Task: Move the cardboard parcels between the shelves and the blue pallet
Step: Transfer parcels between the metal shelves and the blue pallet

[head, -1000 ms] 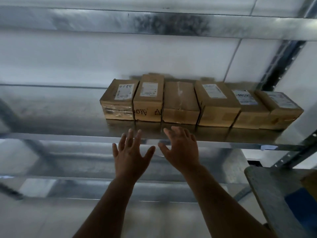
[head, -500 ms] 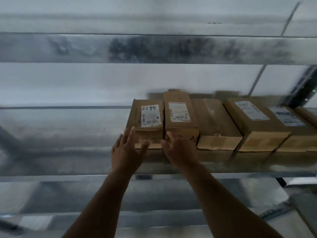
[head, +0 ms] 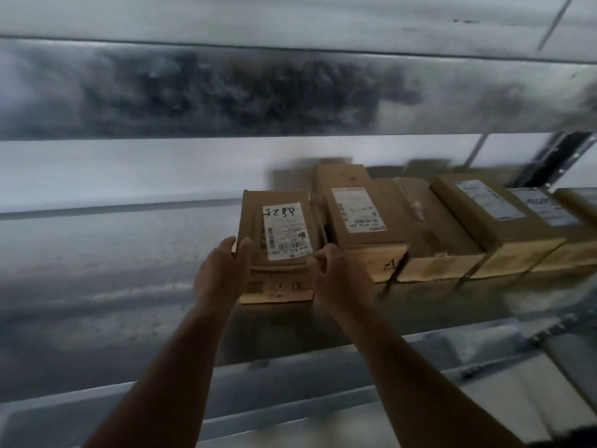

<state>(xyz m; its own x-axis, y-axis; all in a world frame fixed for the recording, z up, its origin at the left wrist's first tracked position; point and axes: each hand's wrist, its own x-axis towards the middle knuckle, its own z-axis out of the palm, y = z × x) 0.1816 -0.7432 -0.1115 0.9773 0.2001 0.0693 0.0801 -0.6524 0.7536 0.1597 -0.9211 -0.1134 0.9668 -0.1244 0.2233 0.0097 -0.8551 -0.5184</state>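
Note:
A row of cardboard parcels stands on the metal shelf. The leftmost parcel has a white label with "5288" handwritten on it and sits forward of the row. My left hand grips its left side with the thumb on the top edge. My right hand grips its right front corner, fingers curled into the gap beside the second parcel. The blue pallet is out of view.
Several more parcels continue the row to the right, close together. The beam of the shelf above hangs low over the row. A lower shelf shows beneath. A dark upright post stands at the right.
Both hands reached from the shelf's front edge up to the leftmost parcel and took hold of its sides. The parcel now sits forward of the row. The view moved closer and left.

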